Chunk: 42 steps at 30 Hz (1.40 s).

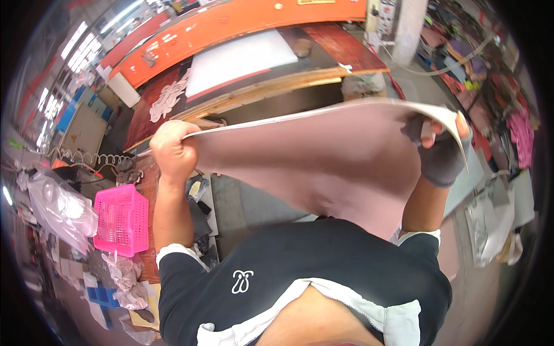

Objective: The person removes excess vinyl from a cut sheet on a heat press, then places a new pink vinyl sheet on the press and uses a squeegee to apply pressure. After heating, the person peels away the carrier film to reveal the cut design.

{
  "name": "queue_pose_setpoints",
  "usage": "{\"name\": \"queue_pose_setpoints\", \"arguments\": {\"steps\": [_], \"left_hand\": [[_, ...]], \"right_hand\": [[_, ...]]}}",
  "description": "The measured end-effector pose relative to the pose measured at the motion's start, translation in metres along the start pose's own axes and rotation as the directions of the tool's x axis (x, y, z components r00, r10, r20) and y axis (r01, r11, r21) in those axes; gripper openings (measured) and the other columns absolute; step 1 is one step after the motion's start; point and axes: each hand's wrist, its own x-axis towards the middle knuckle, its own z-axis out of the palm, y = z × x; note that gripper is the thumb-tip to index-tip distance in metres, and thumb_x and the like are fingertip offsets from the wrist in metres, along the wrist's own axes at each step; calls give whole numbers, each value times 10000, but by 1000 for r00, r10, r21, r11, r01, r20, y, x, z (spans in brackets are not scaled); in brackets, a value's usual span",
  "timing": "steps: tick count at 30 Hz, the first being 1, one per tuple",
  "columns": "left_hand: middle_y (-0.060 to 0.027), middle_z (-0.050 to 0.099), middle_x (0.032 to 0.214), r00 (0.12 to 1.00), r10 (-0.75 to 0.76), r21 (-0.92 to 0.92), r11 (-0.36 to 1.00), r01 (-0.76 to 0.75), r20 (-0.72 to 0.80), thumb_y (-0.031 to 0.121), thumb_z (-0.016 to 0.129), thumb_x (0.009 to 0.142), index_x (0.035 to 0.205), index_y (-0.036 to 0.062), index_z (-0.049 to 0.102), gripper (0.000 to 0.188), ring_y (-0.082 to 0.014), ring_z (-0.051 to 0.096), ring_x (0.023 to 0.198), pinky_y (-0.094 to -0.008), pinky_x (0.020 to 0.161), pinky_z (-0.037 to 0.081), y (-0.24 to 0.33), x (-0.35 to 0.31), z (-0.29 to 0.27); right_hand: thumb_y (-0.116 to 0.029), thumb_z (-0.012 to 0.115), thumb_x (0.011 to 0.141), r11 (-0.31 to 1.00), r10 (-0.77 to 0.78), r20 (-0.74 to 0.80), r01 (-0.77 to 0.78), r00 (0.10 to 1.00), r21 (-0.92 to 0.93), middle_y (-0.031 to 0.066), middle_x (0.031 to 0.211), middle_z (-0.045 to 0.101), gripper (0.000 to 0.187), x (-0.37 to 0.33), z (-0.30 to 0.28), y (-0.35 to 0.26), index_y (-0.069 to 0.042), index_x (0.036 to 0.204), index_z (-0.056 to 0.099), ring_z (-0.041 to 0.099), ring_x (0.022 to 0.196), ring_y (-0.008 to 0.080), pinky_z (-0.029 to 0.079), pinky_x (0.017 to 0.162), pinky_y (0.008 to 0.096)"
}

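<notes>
A large, flexible mauve sheet with a pale edge hangs stretched between my two raised hands, its lower part drooping toward my body. My bare left hand is closed round its upper left corner. At the upper right, my right hand, in a dark fingerless glove, grips the other end, where the sheet curls over and shows its light underside. The sheet's material cannot be told for sure. Part of its lower edge is hidden near my torso.
Ahead stands an orange machine over a dark red worktable; a white board and pale cut pieces lie there. A pink basket is at left, beneath a coiled hose. A pillar and heaped scraps are at right.
</notes>
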Motion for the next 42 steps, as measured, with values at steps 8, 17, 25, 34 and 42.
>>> {"name": "queue_pose_setpoints", "arguments": {"steps": [8,17,25,34,42], "left_hand": [[-82,601,631,938,316,387,890,-241,-141,-91,481,558,680,55,628,241,-261,581,591,-411,776,476,-127,95,36],[-160,342,1420,937,-249,689,636,348,-243,357,609,777,1366,89,345,699,-360,313,1297,-622,1015,213,-435,259,270],[-86,114,1526,269,-827,660,558,503,494,591,359,881,1451,161,209,729,-335,78,1396,-620,1058,57,-472,-3,418],[-127,175,1506,381,-783,617,622,482,492,541,400,886,1424,109,279,701,-373,111,1379,-640,1038,81,-467,0,413],[-140,167,1504,362,-756,612,654,444,546,532,417,885,1423,102,277,703,-380,119,1373,-639,1036,92,-476,-1,406]], "right_hand": [[-384,336,917,979,-199,16,198,980,53,19,524,441,401,142,-35,129,-108,740,569,333,499,172,301,595,343],[-321,457,882,997,57,-281,-70,958,-39,120,951,570,350,519,-137,442,-48,1089,528,535,861,250,409,840,419],[-316,575,741,5,310,248,259,918,-966,139,1109,561,467,334,-240,638,-47,1122,551,503,1046,295,423,853,412],[-333,556,792,-157,377,113,184,919,-970,138,1187,524,399,355,-190,614,-86,1105,567,449,1133,285,356,926,427],[-281,613,786,-72,182,27,41,983,-997,161,1140,551,405,338,-210,579,-65,1121,543,519,1035,344,415,889,426]]}}
